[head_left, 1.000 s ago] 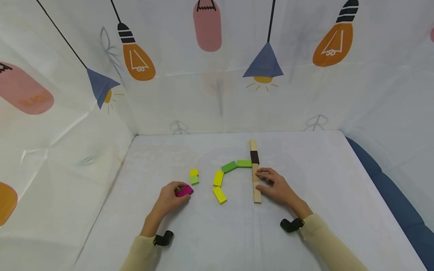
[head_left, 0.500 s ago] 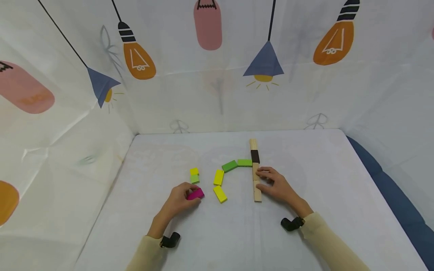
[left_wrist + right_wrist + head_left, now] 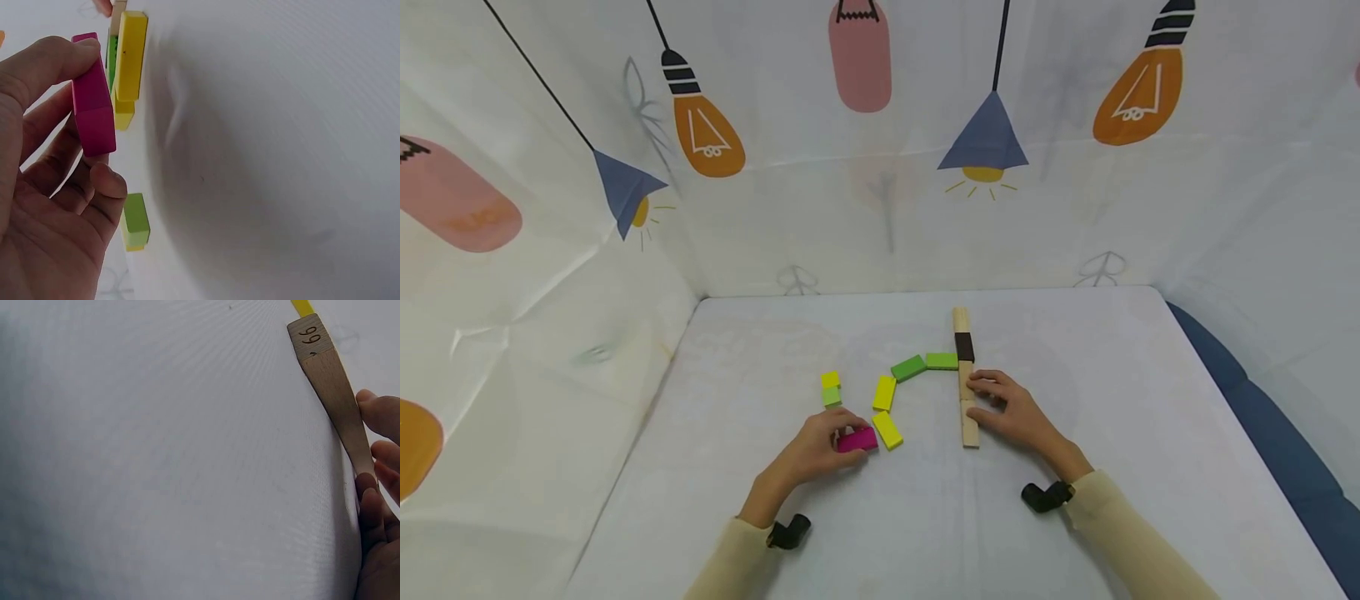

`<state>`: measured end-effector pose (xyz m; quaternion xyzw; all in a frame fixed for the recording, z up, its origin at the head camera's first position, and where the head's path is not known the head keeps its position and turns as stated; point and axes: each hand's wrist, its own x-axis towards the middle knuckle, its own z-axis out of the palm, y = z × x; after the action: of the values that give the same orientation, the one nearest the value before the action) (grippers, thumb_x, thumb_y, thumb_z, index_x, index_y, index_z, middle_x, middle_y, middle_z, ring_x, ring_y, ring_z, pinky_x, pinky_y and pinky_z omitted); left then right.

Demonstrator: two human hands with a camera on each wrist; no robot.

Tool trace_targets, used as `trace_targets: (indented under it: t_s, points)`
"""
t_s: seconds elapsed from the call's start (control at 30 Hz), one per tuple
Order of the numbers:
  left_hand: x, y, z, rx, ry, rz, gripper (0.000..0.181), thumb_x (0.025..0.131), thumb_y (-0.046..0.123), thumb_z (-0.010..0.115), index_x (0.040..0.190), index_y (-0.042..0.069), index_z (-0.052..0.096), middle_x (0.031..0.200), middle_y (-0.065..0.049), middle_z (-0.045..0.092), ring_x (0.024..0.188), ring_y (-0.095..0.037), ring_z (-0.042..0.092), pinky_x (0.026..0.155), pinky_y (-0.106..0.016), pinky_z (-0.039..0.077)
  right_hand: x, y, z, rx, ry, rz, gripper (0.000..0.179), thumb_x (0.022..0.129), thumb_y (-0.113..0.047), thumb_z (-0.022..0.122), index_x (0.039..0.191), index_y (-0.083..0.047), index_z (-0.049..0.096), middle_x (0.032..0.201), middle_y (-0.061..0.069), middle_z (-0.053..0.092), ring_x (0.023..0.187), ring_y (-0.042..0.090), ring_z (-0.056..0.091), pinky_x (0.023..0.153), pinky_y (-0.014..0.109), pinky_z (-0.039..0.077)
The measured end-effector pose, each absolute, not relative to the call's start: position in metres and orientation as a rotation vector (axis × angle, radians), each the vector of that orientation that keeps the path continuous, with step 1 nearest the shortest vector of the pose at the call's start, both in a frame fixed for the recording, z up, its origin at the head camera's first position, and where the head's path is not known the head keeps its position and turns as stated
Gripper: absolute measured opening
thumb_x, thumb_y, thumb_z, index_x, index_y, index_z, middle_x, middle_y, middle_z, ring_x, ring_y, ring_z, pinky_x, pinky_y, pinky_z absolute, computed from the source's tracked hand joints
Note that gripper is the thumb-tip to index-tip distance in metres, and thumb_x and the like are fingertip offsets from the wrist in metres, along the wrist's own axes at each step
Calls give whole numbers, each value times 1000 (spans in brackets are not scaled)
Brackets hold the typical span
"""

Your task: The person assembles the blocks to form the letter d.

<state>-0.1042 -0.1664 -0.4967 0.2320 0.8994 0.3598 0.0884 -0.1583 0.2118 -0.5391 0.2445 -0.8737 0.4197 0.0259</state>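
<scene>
My left hand (image 3: 816, 450) pinches a magenta block (image 3: 857, 439) between thumb and fingers, just left of the lower yellow block (image 3: 888, 431). In the left wrist view, the magenta block (image 3: 94, 103) is held along its sides. A second yellow block (image 3: 884, 393), a darker green block (image 3: 908, 368) and a light green block (image 3: 942, 361) curve up to a straight row of blocks. My right hand (image 3: 1018, 421) rests beside that row, its fingertips at the plain wooden blocks (image 3: 970, 425). Marks like "66" show on the wooden end face (image 3: 310, 337) in the right wrist view.
A dark brown block (image 3: 964, 346) and a pale wooden piece (image 3: 961, 319) form the row's far end. A small yellow block (image 3: 830, 380) and a lime green block (image 3: 831, 397) lie beyond my left hand. A printed cloth (image 3: 880, 217) hangs behind the white table (image 3: 760, 333).
My left hand has carried the magenta block rightward, close to the lower yellow block. My right hand stays in place beside the wooden row.
</scene>
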Motion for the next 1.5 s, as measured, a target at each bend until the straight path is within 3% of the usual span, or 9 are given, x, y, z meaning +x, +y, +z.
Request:
trace_targets:
  t_s: [0.67, 0.83, 0.97, 1.5]
  points:
    - [-117, -125, -492, 828, 2570, 1046, 34, 88, 20, 82, 121, 17, 73, 113, 3, 68, 99, -11, 58, 80, -21, 55, -157, 212, -537, 743, -2704, 1294, 46, 86, -15, 84, 128, -1, 71, 137, 13, 62, 104, 22, 62, 84, 29, 52]
    - [-119, -108, -493, 908, 2578, 887, 35, 89, 26, 81, 123, 22, 74, 117, 7, 71, 103, -5, 60, 98, -36, 42, -157, 212, -536, 732, -2710, 1299, 46, 86, -16, 84, 127, -2, 71, 136, 13, 62, 104, 23, 62, 83, 29, 52]
    - [-117, -98, -493, 961, 2569, 820, 35, 89, 27, 80, 123, 24, 74, 117, 9, 71, 106, -3, 60, 102, -47, 32, -157, 211, -535, 710, -2741, 1299, 46, 87, -18, 83, 129, -4, 70, 138, 11, 61, 106, 21, 61, 85, 29, 52]
    - [-116, -83, -495, 1062, 2584, 657, 31, 91, 29, 79, 121, 27, 75, 118, 11, 70, 109, -7, 59, 101, -46, 32, -158, 212, -538, 717, -2746, 1309, 47, 88, -19, 82, 131, -5, 69, 140, 11, 60, 108, 22, 62, 87, 30, 53]
